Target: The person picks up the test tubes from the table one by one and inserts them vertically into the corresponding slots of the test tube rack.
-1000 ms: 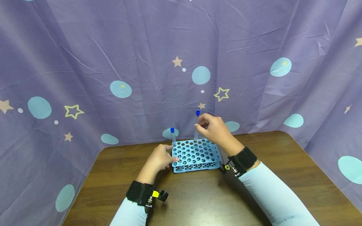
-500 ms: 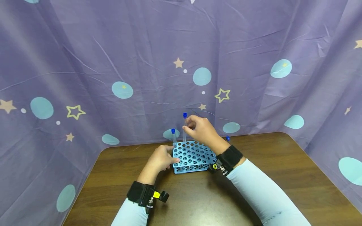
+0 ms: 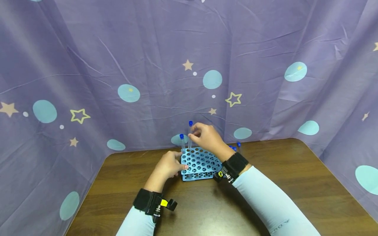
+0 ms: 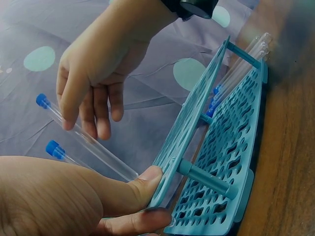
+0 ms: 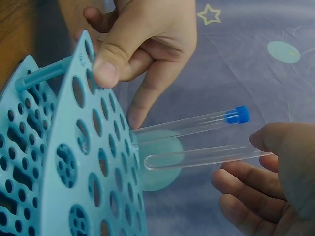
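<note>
Test tube in hand (image 3: 190, 136): a clear tube with a blue cap, standing nearly upright above the far-left part of the rack, its round bottom hanging just over the top plate and not yet down in a hole in the right wrist view (image 5: 197, 158).
Right hand (image 3: 206, 137): pinching the upper part of that tube between thumb and fingertips, the remaining fingers hanging loosely; in the left wrist view (image 4: 101, 73) it is reaching in from above.
Left hand (image 3: 168, 166): gripping the near-left corner of the rack, thumb lying on the edge of the top plate and fingers curling beneath it (image 4: 123, 196).
Test tube rack (image 3: 199, 163): a light blue plastic rack with rows of round holes, sitting on the counter between the two hands.
Seated tube (image 3: 182, 143): a second blue-capped tube standing in a hole at the far-left corner of the rack, just beside the held one.
Loose tubes (image 3: 237, 146): more blue-capped tubes lying on the counter just right of the rack, partly hidden by the right wrist.
Counter (image 3: 295, 170): dark brown wood grain.
Backdrop (image 3: 118, 65): purple cloth with stars and pale blue dots, hanging behind and around the counter.
</note>
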Motion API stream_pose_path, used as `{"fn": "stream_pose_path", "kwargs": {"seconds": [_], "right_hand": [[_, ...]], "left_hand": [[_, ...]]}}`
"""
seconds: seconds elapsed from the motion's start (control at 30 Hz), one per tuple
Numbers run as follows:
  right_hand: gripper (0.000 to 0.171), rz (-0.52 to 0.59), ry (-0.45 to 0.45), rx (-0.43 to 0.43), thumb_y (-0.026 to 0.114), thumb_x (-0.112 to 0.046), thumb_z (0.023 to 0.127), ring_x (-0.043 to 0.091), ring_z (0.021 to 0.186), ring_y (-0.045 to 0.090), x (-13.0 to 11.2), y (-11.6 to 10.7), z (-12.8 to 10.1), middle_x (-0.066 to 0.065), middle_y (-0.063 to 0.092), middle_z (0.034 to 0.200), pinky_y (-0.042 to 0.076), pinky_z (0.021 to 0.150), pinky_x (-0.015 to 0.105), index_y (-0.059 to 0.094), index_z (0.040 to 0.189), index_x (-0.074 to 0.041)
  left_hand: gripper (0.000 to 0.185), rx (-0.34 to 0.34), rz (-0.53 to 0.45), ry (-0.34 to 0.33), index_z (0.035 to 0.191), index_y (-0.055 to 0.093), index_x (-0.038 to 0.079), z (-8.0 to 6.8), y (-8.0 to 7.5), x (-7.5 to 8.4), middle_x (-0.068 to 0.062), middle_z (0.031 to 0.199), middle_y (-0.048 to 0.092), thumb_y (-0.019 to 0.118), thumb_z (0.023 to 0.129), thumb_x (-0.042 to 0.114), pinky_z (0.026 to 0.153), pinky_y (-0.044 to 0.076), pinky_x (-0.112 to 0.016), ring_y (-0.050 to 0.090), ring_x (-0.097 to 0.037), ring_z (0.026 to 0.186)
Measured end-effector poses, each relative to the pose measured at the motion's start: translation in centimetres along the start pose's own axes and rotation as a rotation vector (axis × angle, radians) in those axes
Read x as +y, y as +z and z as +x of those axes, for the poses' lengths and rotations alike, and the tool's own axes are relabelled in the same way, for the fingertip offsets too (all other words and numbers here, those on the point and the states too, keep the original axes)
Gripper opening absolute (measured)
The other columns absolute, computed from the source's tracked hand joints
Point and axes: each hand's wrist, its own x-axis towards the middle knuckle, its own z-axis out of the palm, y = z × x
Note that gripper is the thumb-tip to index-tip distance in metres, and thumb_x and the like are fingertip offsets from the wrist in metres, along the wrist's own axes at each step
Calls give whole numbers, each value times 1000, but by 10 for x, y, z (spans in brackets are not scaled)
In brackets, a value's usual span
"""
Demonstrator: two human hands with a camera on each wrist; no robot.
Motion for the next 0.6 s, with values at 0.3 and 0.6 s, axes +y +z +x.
{"fn": "stream_pose_path", "kwargs": {"seconds": [0.3, 0.6], "right_hand": [[21, -36, 2, -49, 81, -29, 107, 15, 83, 81, 5, 9, 3, 6, 88, 108, 64, 71, 31, 76, 121, -15], [25, -95, -19, -98, 81, -29, 107, 19, 96, 84, 7, 20, 4, 5, 88, 111, 67, 78, 32, 76, 127, -13]], "left_hand": [[80, -9, 4, 4, 162, 60, -1, 1, -1, -1, -15, 71, 76, 96, 94, 23, 47, 52, -31, 62, -19, 49], [80, -15, 7, -5, 162, 60, 0, 1, -1, 0, -17, 73, 77, 96, 94, 25, 48, 52, -31, 61, -18, 50]]}}
